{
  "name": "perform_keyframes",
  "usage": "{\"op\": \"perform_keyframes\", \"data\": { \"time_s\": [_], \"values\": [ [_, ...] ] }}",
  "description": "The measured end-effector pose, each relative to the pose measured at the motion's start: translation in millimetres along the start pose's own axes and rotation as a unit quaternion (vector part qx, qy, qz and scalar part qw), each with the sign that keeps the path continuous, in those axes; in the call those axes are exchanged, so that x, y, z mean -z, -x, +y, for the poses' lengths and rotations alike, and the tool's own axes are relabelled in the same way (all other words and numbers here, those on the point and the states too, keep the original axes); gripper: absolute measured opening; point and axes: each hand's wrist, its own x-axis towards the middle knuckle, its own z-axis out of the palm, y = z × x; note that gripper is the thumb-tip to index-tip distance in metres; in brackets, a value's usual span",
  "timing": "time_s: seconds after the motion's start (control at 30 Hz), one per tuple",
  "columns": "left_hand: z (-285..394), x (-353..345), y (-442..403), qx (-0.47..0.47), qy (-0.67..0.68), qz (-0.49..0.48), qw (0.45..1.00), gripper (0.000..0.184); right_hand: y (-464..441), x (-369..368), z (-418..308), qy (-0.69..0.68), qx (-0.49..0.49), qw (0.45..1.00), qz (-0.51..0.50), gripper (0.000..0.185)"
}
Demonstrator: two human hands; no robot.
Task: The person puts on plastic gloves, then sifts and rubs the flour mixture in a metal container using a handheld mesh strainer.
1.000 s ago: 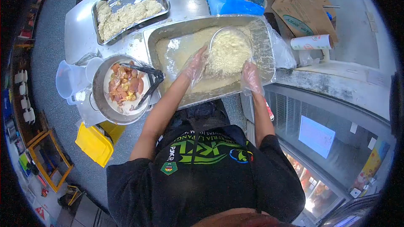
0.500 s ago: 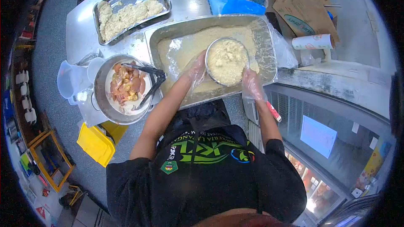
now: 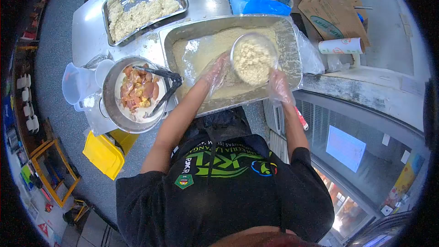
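Strainer (image 3: 253,58) now slightly farther from the wearer and to the right, its mouth more tilted; right hand (image 3: 280,88) shifted with it. Right hand, in clear plastic, closed around the strainer's handle (image 3: 300,118), whose red-and-white end shows past the wrist. Left hand (image 3: 216,69), also gloved, open, fingers extended at the strainer's left rim; contact cannot be told. Strainer holds pale, clumpy, floury pieces, above the big floured pan (image 3: 185,71) on the bench (image 3: 201,5). Left of the pan: pot (image 3: 109,103) with meat pieces (image 3: 137,90), black tongs (image 3: 170,84) across its edge.
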Motion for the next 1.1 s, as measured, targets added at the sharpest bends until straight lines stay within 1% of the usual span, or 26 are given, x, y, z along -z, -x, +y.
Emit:
{"op": "perform_keyframes", "data": {
  "time_s": [0.03, 0.07, 0.13, 0.17, 0.23, 0.27, 0.3, 0.33, 0.37, 0.47, 0.5, 0.53, 0.57, 0.6, 0.67, 0.7, 0.73, 0.77, 0.8, 0.83, 0.9, 0.93, 1.0, 1.07, 1.1],
  "values": [
    [10, -6, 9, 0.048, 0.014, 0.009, 0.999, 0.051, 2, -4, 7, -0.001, 0.073, 0.996, 0.047, 0.023],
    [3, -2, 4, 0.001, 0.023, 0.007, 1.000, 0.051, 3, -14, 21, -0.003, 0.147, 0.985, 0.094, 0.022],
    [-23, 13, -15, -0.087, 0.037, 0.001, 0.996, 0.049, 0, -25, 52, 0.063, 0.233, 0.965, 0.105, 0.019],
    [-27, 18, -23, -0.061, 0.046, 0.002, 0.997, 0.049, -7, -21, 74, 0.132, 0.243, 0.958, 0.070, 0.018],
    [-25, 25, -33, -0.011, 0.062, 0.004, 0.998, 0.047, -8, -4, 30, 0.070, 0.068, 0.995, 0.017, 0.017],
    [-26, 25, -33, -0.026, 0.036, 0.014, 0.999, 0.047, -10, -10, 44, 0.037, 0.041, 0.998, 0.019, 0.018],
    [-23, 21, -29, -0.044, 0.010, 0.023, 0.999, 0.048, -14, -17, 37, 0.004, 0.016, 1.000, 0.020, 0.018],
    [-20, 20, -27, -0.062, -0.015, 0.034, 0.997, 0.048, -10, -15, 31, 0.087, 0.054, 0.995, -0.004, 0.018],
    [-31, 29, -35, -0.061, 0.074, -0.016, 0.995, 0.050, -6, -14, 25, 0.166, 0.096, 0.981, -0.022, 0.018],
    [-26, 31, -33, -0.052, 0.102, -0.059, 0.992, 0.051, -8, -4, 12, 0.041, 0.039, 0.998, -0.019, 0.015],
    [-6, 10, -9, -0.005, 0.064, 0.058, 0.996, 0.053, -5, -6, 20, 0.164, 0.078, 0.983, -0.012, 0.015],
    [-19, 21, -24, -0.039, 0.039, 0.027, 0.998, 0.053, -5, -11, 38, 0.285, 0.119, 0.951, -0.004, 0.015],
    [-39, 41, -51, -0.076, 0.014, -0.004, 0.997, 0.053, -8, -18, 62, 0.401, 0.160, 0.902, 0.004, 0.015],
    [-48, 53, -67, -0.113, -0.012, -0.033, 0.993, 0.053, -11, -23, 86, 0.509, 0.199, 0.837, 0.013, 0.015],
    [-47, 50, -66, -0.085, 0.031, -0.036, 0.995, 0.053, -9, -17, 89, 0.414, 0.307, 0.857, 0.022, 0.011],
    [-45, 49, -65, -0.072, 0.051, -0.038, 0.995, 0.053, -3, 0, 38, 0.321, 0.212, 0.923, -0.004, 0.009],
    [-32, 41, -48, -0.011, 0.065, -0.036, 0.997, 0.053, 2, 8, 10, 0.220, 0.111, 0.969, -0.032, 0.009],
    [-8, 22, -21, 0.049, 0.079, -0.037, 0.995, 0.054, -2, 5, 29, -0.010, 0.021, 0.999, 0.031, 0.009],
    [4, 11, -8, 0.107, 0.096, -0.038, 0.989, 0.055, -2, 3, 45, 0.194, 0.138, 0.970, 0.040, 0.011],
    [-3, 14, -15, 0.053, 0.068, -0.029, 0.996, 0.056, -1, 1, 55, 0.387, 0.248, 0.887, 0.047, 0.013],
    [-17, 20, -26, -0.051, 0.010, -0.007, 0.999, 0.060, 0, 0, 67, 0.419, 0.249, 0.872, 0.051, 0.015],
    [-16, 22, -27, -0.006, 0.031, -0.028, 0.999, 0.060, -3, -2, 69, 0.264, 0.144, 0.952, 0.050, 0.015],
    [-11, 25, -23, 0.087, 0.073, -0.070, 0.991, 0.062, -9, -3, 73, 0.111, 0.045, 0.992, 0.039, 0.016],
    [-21, 34, -37, 0.086, 0.024, -0.048, 0.995, 0.063, -24, 16, 78, 0.141, 0.077, 0.987, 0.025, 0.019],
    [-27, 38, -45, 0.084, -0.001, -0.035, 0.996, 0.063, -26, 12, 98, 0.281, 0.146, 0.948, 0.038, 0.019]
  ]
}}
